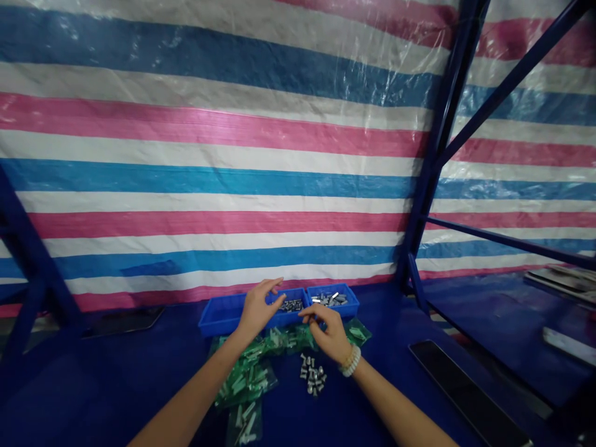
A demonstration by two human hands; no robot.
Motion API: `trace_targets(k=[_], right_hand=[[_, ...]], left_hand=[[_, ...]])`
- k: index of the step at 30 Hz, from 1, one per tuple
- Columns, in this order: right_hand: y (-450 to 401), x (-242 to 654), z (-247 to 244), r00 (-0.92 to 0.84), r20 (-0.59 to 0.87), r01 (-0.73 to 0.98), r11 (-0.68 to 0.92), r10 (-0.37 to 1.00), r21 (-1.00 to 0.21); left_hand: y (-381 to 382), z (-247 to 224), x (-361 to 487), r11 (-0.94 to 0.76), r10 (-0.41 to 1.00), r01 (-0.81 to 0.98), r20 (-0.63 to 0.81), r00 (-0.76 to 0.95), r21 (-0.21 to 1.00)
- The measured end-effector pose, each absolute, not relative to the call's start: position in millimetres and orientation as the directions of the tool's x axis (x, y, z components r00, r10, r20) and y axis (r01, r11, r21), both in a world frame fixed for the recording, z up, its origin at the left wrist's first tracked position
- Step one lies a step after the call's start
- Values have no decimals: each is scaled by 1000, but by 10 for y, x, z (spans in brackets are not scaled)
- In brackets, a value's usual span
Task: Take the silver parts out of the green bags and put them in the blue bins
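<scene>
Left hand [259, 307] open, fingers parted over blue parts bin [215, 326]; right hand [331, 332] curled near green packets [251, 375], can't tell if gripping. Loose metal screws [311, 374] nearby.

The blue tabletop [153, 372] carries bins [221, 318], packets [246, 380], metal fasteners [311, 374], dark slabs [465, 391].

Two hands [257, 308], one loose pile of screws [312, 374], several plastic bags [246, 380]

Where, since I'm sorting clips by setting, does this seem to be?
Probably a makeshift workshop corner: a blue work surface holds blue trays with small metallic-looking parts and green-tinted plastic bags, with striped plastic sheeting behind.
</scene>
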State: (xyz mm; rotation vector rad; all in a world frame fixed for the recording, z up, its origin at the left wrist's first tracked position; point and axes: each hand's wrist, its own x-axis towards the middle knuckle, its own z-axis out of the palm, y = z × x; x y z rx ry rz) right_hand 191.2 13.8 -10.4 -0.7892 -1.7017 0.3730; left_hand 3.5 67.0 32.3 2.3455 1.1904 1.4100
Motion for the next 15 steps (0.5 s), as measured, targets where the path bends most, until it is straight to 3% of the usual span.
trace_targets(k=[4,8,15], right_hand=[[198,1972,-117,38,722,323,675,691,-663],[204,1984,-120,98,715,323,657,692,-681],[183,1953,-117,74,716,317,664,695,-677]], left_hand=[[463,109,57,-676,730,567,537,423,471],[115,-132,126,-759,651,577,327,685,303],[66,-215,189,-772,631,624,277,725,125]])
